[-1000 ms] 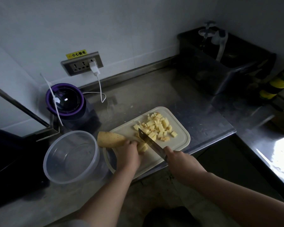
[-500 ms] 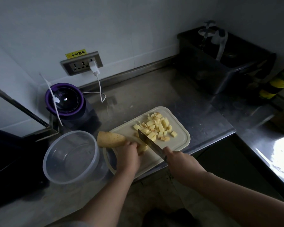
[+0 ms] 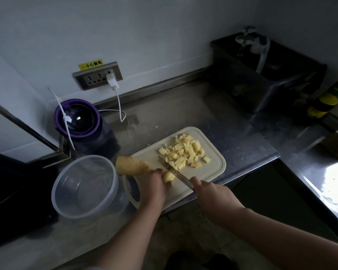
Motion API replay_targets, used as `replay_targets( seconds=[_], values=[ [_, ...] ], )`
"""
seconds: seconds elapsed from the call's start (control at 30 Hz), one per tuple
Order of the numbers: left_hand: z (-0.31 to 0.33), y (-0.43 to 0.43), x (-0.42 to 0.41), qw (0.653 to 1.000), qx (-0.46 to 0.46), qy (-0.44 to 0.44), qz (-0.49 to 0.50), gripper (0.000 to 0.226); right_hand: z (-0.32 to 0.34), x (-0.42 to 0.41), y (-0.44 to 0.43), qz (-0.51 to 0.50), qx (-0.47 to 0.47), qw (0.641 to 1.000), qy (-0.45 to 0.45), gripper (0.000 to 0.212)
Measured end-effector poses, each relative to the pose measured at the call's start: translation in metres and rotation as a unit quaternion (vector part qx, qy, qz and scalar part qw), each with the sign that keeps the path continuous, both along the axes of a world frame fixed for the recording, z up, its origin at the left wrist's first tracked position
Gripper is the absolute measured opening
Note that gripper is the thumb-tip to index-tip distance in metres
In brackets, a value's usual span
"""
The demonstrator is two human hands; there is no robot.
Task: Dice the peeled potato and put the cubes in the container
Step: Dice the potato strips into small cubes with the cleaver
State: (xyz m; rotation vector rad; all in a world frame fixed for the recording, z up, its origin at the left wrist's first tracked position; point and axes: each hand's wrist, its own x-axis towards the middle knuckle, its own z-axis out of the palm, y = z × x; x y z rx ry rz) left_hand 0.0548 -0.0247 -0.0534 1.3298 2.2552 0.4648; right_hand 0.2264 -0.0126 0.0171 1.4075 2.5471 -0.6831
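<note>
A white cutting board (image 3: pixel 213 170) lies on the steel counter with a heap of yellow potato cubes (image 3: pixel 184 151) on its far half. My left hand (image 3: pixel 154 184) grips a potato piece (image 3: pixel 168 176) on the board. A larger potato half (image 3: pixel 131 165) lies just left of that hand. My right hand (image 3: pixel 209 193) holds a knife (image 3: pixel 176 172) by the handle, its blade down against the held piece. A clear round plastic container (image 3: pixel 84 186) stands empty to the left of the board.
A purple-rimmed appliance (image 3: pixel 78 121) stands behind the container, with a white cable to a wall socket (image 3: pixel 98 76). A dark sink basin (image 3: pixel 267 75) sits at the back right. A yellow-and-black bottle (image 3: pixel 328 100) is far right. The counter edge runs under the board.
The knife has shifted slightly toward my left hand, and the blade now sits against the held potato piece. The cubes and the container have not moved.
</note>
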Motion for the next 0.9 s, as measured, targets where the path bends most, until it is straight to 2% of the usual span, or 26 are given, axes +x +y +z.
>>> replay_targets(
  seconds=[0.6, 0.9],
  values=[
    [0.0045, -0.0064, 0.0019, 0.998, 0.010, 0.057, -0.006, 0.026, -0.0039, -0.0034, -0.0055, 0.033, -0.036, 0.999, -0.011, 0.049],
    [0.0084, -0.0072, -0.0009, 0.999, 0.002, 0.032, 0.020, 0.026, -0.0048, -0.0057, -0.0103, 0.036, -0.018, 0.999, -0.024, 0.049]
  ],
)
